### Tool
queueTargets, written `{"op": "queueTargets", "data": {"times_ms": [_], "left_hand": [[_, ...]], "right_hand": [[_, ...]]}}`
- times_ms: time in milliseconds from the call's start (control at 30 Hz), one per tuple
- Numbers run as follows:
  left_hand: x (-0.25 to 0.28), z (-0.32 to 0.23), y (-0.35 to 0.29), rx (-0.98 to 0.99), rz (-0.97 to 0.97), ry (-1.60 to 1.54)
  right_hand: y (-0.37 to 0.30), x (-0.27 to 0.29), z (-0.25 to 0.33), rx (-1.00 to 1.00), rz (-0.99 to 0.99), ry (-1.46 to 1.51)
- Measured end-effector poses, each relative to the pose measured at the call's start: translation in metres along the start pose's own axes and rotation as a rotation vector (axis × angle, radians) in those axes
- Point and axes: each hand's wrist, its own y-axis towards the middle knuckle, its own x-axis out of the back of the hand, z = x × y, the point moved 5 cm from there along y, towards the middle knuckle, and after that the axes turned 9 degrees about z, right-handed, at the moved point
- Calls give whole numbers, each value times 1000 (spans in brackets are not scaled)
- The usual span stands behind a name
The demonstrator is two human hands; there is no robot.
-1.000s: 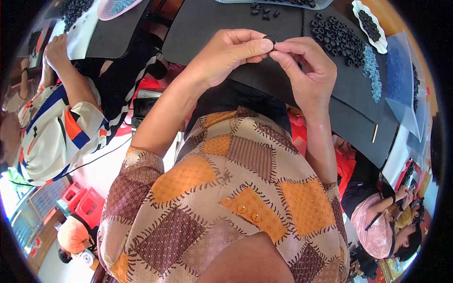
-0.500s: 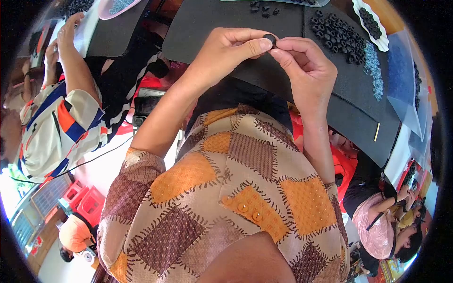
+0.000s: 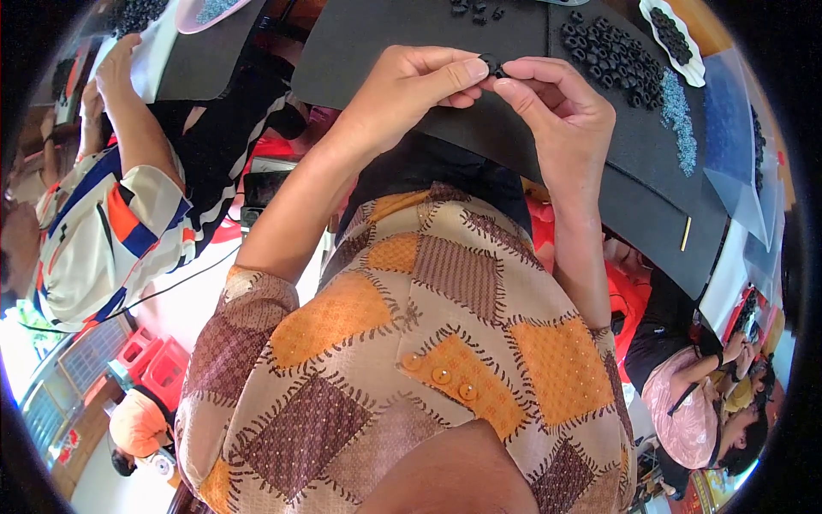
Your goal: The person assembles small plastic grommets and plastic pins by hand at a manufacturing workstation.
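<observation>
Over the dark mat (image 3: 377, 51), my two hands meet at a small black ring-shaped part (image 3: 491, 63). The thumb and forefinger of my left hand (image 3: 419, 90) pinch it, its other fingers curled beneath. From the other side, my right hand (image 3: 565, 120) closes its thumb and forefinger at the part's edge. Whether a smaller piece sits between those right fingertips is hidden. A pile of similar black parts (image 3: 610, 64) lies on the mat beyond my right hand. Along its right side spreads a strip of tiny light-blue pieces (image 3: 678, 120).
A white scalloped dish (image 3: 690, 68) with small black pieces stands at far right, near clear plastic sheeting (image 3: 732, 163). A thin yellowish stick (image 3: 686, 233) lies by the mat's right edge. One person (image 3: 128, 223) sits at left, another (image 3: 685, 403) at lower right.
The black part has tilted slightly between my fingertips. My left thumb has drawn back a little to the left, and my right fingers have shifted slightly at its edge.
</observation>
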Motion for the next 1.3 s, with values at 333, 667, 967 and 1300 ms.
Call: {"op": "queueTargets", "data": {"times_ms": [333, 667, 967, 1300], "left_hand": [[-3, -2, -5, -29, -75, 121], [1, -10, -7, -174, -38, 558], [2, -18, -8, -258, -9, 777], [-1, -18, -12, -421, -52, 1183]], "right_hand": [[-1, 3, 1, -24, 22, -104], [-1, 2, -12, -44, 72, -111], [-1, -1, -22, -111, 68, -148], [7, -19, -27, 25, 103, -465]]}}
